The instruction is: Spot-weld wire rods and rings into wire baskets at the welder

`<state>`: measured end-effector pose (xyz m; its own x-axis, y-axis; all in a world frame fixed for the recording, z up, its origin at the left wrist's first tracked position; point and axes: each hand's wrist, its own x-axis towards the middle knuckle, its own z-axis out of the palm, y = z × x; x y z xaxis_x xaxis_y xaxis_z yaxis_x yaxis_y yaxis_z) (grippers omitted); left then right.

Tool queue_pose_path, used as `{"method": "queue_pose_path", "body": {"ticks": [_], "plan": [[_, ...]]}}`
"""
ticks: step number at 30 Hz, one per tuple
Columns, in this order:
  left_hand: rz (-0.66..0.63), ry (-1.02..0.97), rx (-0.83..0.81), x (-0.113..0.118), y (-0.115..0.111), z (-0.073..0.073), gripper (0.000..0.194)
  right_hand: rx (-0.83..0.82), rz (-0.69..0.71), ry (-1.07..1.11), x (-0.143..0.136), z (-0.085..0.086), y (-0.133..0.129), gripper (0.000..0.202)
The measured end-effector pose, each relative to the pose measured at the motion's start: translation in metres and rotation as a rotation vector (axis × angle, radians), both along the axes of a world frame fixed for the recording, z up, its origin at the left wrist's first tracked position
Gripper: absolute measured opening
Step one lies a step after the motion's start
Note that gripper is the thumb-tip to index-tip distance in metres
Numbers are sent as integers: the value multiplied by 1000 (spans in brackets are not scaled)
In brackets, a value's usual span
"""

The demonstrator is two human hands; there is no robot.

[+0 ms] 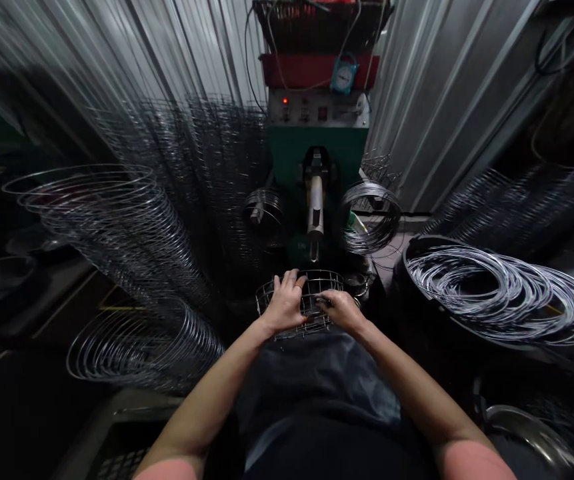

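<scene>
Both hands rest on a round wire basket point(301, 299) held just in front of the torso, below the green machine point(318, 157). Left hand point(283, 303): palm down, fingers spread across the basket's top grid, wrist straight, forearm running in from lower left. Right hand point(340, 309): fingers curled over the right rim, gripping wire; whether something small is pinched at the fingertips cannot be told. Elbows are bent and tucked, arms converging on the basket.

Basket position: directly under the machine's hanging electrode arm point(315, 210), close to its tip but not touching it.

Risks, as judged:
- Left fingers lie over the grid near the electrode's line; if the arm closes with the hand so placed, a pinch or burn is likely.
- Right-hand hold is at one rim only; the basket could tilt and a joint land off its crossing.
- Loose wire rings in the tub point(497, 290) at right and the ring stacks point(131, 233) at left crowd both elbows; a snag could jerk the basket.
</scene>
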<state>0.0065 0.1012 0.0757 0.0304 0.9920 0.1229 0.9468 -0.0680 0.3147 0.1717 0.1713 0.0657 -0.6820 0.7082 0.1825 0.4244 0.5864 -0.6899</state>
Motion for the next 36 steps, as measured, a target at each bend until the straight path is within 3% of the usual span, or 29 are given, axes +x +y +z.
{"method": "queue_pose_path", "body": {"ticks": [3, 8, 16, 26, 36], "plan": [[6, -29, 5, -4, 5, -9, 90, 83, 63, -13, -1, -15, 6, 13], [-21, -69, -9, -14, 17, -17, 91, 92, 237, -64, 11, -16, 11, 30], [-39, -138, -57, -30, 36, -29, 93, 127, 216, -78, -1, -24, 23, 26], [-84, -191, 16, -41, 49, -37, 95, 218, 186, -138, -7, -32, 33, 28], [-37, -227, -18, -48, 79, -40, 95, 261, 164, -111, -18, -23, 61, 18]]}}
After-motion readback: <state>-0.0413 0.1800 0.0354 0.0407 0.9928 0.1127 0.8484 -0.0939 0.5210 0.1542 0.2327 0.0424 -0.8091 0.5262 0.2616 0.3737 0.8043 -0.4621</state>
